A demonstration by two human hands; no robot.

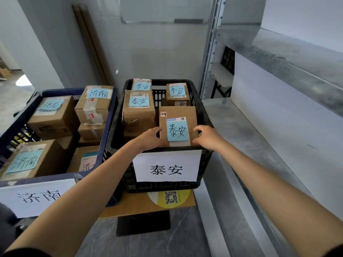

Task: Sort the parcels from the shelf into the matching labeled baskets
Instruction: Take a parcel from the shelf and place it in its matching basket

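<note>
A flat brown parcel [178,113] with a blue note reading 泰安 sits at the front right of the black basket [206,115], whose front sign reads 泰安. My left hand [151,139] grips the parcel's left edge and my right hand [206,136] grips its right edge. Three other parcels with 泰安 notes [139,108] lie further back in the same basket. To the left stands a blue basket [107,127] signed 济南, holding several parcels with 济南 notes [53,115].
A grey metal shelf [250,130] runs along the right, its board bare here. The black basket rests on a wooden stool top [133,203] with a yellow QR sticker. The wall lies behind the baskets, with dark floor tiles below.
</note>
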